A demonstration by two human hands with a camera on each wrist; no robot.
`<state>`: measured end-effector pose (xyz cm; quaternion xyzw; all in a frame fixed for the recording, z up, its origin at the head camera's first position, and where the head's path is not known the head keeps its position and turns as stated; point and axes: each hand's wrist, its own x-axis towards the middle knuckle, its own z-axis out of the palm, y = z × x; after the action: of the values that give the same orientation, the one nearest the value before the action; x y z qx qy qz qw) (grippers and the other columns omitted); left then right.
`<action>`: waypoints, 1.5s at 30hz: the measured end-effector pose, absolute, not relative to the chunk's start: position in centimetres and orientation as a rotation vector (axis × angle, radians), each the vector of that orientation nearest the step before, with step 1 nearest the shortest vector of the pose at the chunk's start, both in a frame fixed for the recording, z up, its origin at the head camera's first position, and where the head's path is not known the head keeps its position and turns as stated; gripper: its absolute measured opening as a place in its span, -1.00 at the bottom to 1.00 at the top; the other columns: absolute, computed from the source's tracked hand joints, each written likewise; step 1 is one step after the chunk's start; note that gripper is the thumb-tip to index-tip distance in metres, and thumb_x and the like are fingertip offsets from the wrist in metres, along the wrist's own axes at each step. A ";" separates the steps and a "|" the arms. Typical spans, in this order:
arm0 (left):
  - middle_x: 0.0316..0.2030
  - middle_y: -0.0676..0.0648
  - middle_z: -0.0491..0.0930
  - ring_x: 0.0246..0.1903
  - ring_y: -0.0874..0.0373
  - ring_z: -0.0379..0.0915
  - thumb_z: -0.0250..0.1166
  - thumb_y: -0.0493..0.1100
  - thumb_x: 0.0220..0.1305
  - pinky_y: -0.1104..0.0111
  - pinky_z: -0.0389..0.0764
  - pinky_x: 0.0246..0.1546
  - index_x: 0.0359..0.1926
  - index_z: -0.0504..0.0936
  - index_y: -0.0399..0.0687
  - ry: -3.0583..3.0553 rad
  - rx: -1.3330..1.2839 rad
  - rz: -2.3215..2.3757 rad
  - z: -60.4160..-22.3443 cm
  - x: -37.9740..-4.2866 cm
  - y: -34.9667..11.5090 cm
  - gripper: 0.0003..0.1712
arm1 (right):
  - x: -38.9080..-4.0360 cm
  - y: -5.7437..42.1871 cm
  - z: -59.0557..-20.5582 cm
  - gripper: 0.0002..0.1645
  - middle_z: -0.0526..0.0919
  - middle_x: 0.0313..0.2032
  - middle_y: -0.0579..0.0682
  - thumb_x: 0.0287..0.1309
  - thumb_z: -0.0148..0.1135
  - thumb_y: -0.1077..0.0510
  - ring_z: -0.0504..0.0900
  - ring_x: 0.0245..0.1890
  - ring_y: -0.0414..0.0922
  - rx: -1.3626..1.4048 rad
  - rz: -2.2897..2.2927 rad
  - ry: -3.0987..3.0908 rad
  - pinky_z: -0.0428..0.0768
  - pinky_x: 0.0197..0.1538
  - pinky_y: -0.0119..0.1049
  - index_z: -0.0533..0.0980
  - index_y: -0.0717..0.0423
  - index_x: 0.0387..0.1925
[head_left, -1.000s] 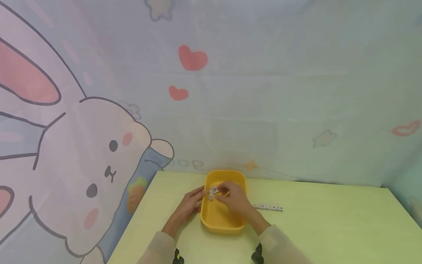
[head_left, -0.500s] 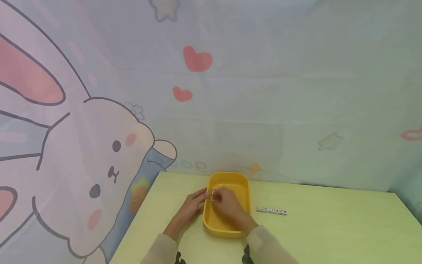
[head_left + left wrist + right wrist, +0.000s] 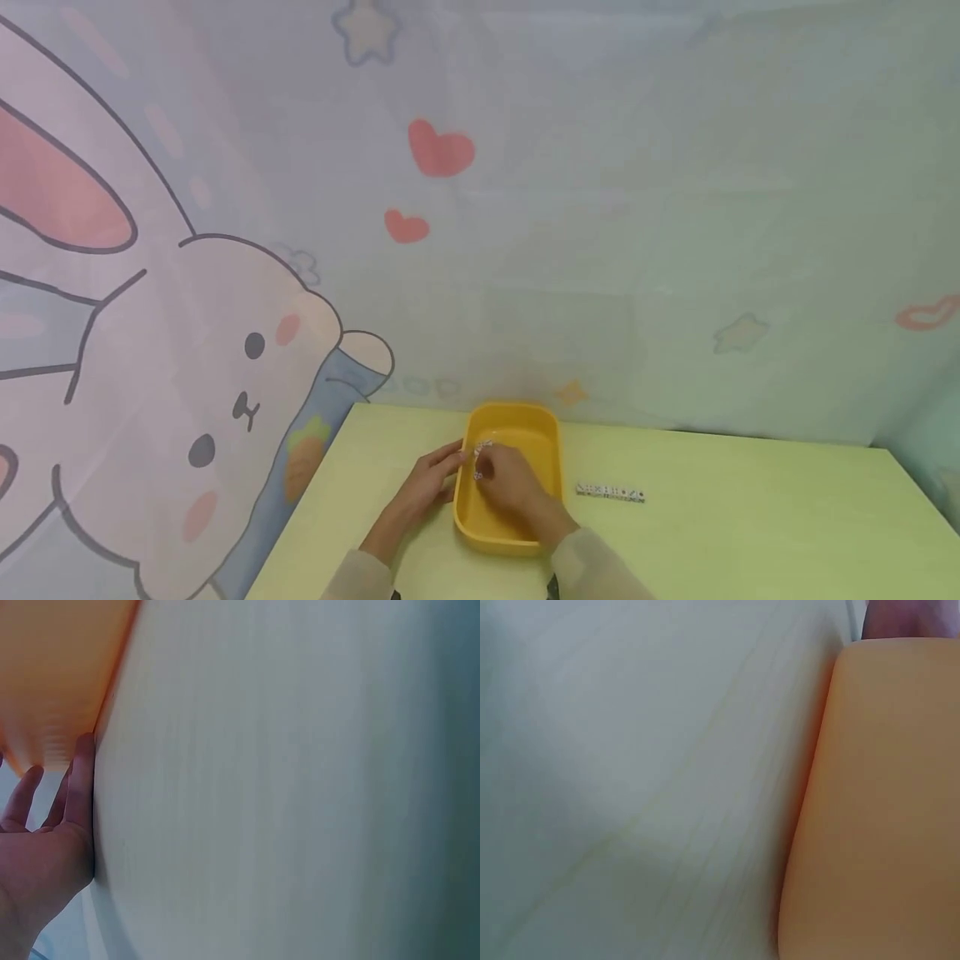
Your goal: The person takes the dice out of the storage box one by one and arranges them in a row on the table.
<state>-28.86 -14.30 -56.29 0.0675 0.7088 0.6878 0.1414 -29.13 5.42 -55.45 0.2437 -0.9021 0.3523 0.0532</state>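
Note:
My left hand [image 3: 431, 479] rests against the outer left side of a yellow plastic bin [image 3: 555, 483], fingertips at its rim. In the left wrist view the left hand's fingers [image 3: 81, 772] lie fairly straight along the bin's orange-looking wall [image 3: 52, 682]. My right hand [image 3: 510, 482] reaches down inside the bin with its fingers bent over several small white dice [image 3: 483, 447] by the left wall. Its fingertips are hidden, so I cannot tell whether it pinches a die. The right wrist view shows mostly the bin's outer wall [image 3: 885, 802].
To the right of the bin, a straight row of white dice [image 3: 611, 492] lies on the pale yellow-green table [image 3: 750, 525]. Behind the table hangs a cloth backdrop [image 3: 570, 233] printed with a rabbit, hearts and stars.
My right hand has lowered from above the dice and closed in over them, covering part of the group. The left hand stays at the bin's side. The head view has shifted slightly.

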 end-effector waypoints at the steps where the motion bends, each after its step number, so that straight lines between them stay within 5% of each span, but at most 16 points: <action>1: 0.48 -0.37 0.37 0.43 -0.27 0.34 0.14 0.05 0.65 0.15 0.72 0.10 0.60 0.27 -0.23 2.046 0.197 1.984 -56.3 -28.7 -14.3 -0.29 | -29.0 5.4 -55.5 -0.87 0.63 -0.36 -0.07 0.14 0.43 0.37 0.53 -0.33 -0.15 0.748 1.062 -2.748 0.62 -0.14 -0.19 0.63 0.15 -0.30; 19: 0.47 -0.34 0.38 0.46 -0.29 0.30 0.14 0.03 0.65 0.12 0.70 0.14 0.59 0.29 -0.25 2.065 0.207 1.993 -56.1 -28.2 -14.1 -0.30 | -28.8 5.1 -55.7 -0.82 0.52 -0.47 -0.18 0.09 0.49 0.31 0.45 -0.40 -0.20 0.812 1.006 -2.785 0.50 -0.27 -0.29 0.60 0.07 -0.43; 28: 0.46 -0.32 0.41 0.43 -0.24 0.36 0.17 0.06 0.63 0.18 0.73 0.08 0.58 0.33 -0.23 2.056 0.200 2.008 -56.2 -28.9 -13.9 -0.30 | -28.9 6.9 -52.3 -0.84 0.53 -0.46 -0.20 0.14 0.41 0.34 0.45 -0.40 -0.25 0.999 1.078 -2.806 0.50 -0.27 -0.37 0.58 0.07 -0.38; 45: 0.48 -0.38 0.36 0.37 -0.23 0.45 0.17 0.07 0.64 0.15 0.75 0.04 0.60 0.29 -0.23 2.012 0.195 2.015 -56.4 -28.8 -14.0 -0.27 | -26.8 21.5 -47.3 -0.91 0.72 -0.23 -0.21 0.39 0.42 0.20 0.66 -0.24 -0.24 0.910 1.085 -2.590 0.70 -0.18 -0.30 0.70 -0.04 -0.14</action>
<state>-28.79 -14.02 -56.41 0.0676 0.6977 0.6987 0.1432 -26.76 21.54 -47.35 0.3071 -0.8734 0.3658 0.0949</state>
